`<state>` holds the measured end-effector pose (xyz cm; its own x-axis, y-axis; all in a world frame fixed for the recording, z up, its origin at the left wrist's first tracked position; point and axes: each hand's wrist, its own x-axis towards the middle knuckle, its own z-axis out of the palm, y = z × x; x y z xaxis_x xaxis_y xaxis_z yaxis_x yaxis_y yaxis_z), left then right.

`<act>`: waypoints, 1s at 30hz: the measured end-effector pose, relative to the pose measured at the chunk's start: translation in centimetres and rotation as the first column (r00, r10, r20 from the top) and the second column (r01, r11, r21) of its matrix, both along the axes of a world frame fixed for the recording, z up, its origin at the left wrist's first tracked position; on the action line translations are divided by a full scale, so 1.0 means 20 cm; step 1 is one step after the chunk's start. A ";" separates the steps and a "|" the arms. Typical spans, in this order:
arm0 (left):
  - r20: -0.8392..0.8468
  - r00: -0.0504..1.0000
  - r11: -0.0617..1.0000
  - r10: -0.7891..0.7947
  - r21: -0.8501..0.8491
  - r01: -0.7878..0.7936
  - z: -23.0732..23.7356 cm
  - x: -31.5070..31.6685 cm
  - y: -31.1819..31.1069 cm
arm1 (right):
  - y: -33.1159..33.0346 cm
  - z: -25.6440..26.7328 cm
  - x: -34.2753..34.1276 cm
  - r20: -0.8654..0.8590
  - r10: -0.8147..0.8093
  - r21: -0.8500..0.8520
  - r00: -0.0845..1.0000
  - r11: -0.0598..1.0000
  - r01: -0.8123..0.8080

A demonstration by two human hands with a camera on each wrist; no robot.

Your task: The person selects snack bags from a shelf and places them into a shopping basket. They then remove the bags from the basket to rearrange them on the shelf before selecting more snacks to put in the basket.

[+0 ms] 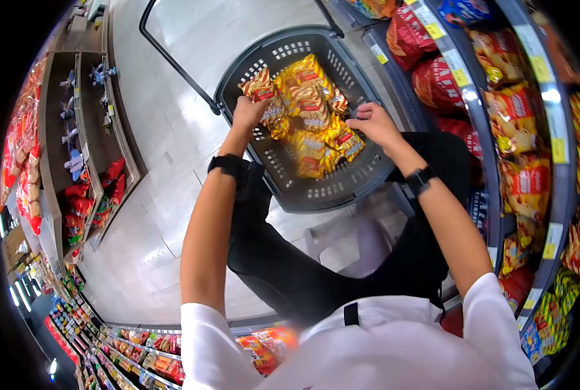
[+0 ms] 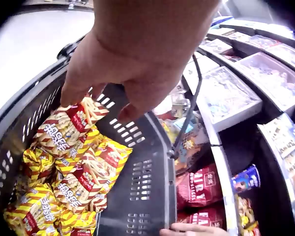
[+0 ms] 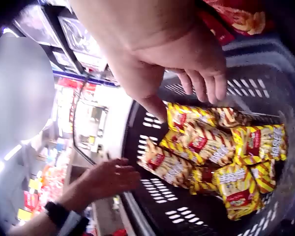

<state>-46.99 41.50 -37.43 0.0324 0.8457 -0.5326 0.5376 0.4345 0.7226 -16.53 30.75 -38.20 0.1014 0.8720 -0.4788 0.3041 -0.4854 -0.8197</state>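
Note:
A dark grey shopping basket (image 1: 283,195) holds several yellow and brown striped snack bags (image 1: 311,107). My left hand (image 1: 248,116) is at the basket's left rim, by a brown-striped bag (image 2: 69,125) that leans against the wall. In the left wrist view its fingertips are right at the top of that bag, while the thumb stands apart from it. My right hand (image 3: 187,64) hovers at the opposite side, fingers loosely bent and holding nothing. Beneath its thumb lies a yellow-striped bag (image 3: 189,117).
Shelves with red snack bags (image 1: 433,81) rise close on the right. The basket's handle (image 1: 179,65) is folded out to the left. Another shelf unit (image 1: 75,156) stands across the tiled floor (image 1: 153,143). My knees flank the basket's near end.

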 end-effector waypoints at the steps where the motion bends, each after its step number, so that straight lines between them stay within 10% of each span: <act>1: -0.023 0.995 0.991 0.098 0.097 -0.096 -0.41 -0.11 0.08 | 0.04 -0.11 -0.06 0.064 -0.007 -0.046 0.998 0.999 0.010; 4: -0.402 0.915 0.978 0.016 0.199 0.071 -0.34 0.04 0.05 | 0.08 -0.40 -0.23 0.190 0.100 -0.083 0.977 0.993 -0.085; 11: -0.272 0.908 0.929 0.318 0.283 -0.240 -0.50 0.04 0.06 | 0.20 -0.66 -0.45 0.159 0.090 -0.003 0.983 0.996 -0.091; 17: -0.414 0.865 0.917 0.284 0.382 -0.118 -0.45 0.07 0.02 | 0.32 -0.76 -0.53 0.324 -0.060 -0.054 0.944 0.995 0.082; 23: -0.159 0.947 0.918 0.278 0.333 -0.214 -0.24 0.08 -0.10 | 0.28 -0.70 -0.47 0.312 -0.081 -0.054 0.947 0.993 0.103; 26: 0.303 0.904 0.926 0.301 0.132 -0.353 -0.01 0.04 -0.18 | 0.23 -0.45 -0.39 -0.247 -0.453 -0.093 0.857 0.891 0.444; 30: 0.473 0.801 0.908 0.367 0.006 -0.419 0.33 0.03 -0.41 | 0.01 -0.06 -0.20 -0.729 -0.431 -0.320 0.533 0.902 0.291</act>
